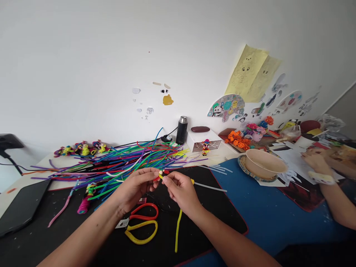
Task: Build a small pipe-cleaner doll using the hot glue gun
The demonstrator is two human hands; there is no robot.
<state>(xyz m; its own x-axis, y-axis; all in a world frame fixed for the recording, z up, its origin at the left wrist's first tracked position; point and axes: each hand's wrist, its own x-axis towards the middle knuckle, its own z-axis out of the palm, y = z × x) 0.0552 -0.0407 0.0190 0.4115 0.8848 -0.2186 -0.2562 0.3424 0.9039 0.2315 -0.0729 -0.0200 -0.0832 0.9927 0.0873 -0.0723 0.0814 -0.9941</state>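
Above the black mat, my left hand pinches a small red, white and yellow pipe-cleaner piece between thumb and fingers. My right hand meets it from the other side, its fingers closed on the yellow part. A long yellow pipe cleaner hangs down below my right hand. Scissors with one red and one yellow handle lie on the mat under my hands. To the left of them rests a pipe-cleaner figure with a pink base.
Many coloured pipe cleaners are piled behind my hands. A black bottle, a white box and a small figure stand at the back. A beige bowl is on the right, near another person's arm. A tablet lies left.
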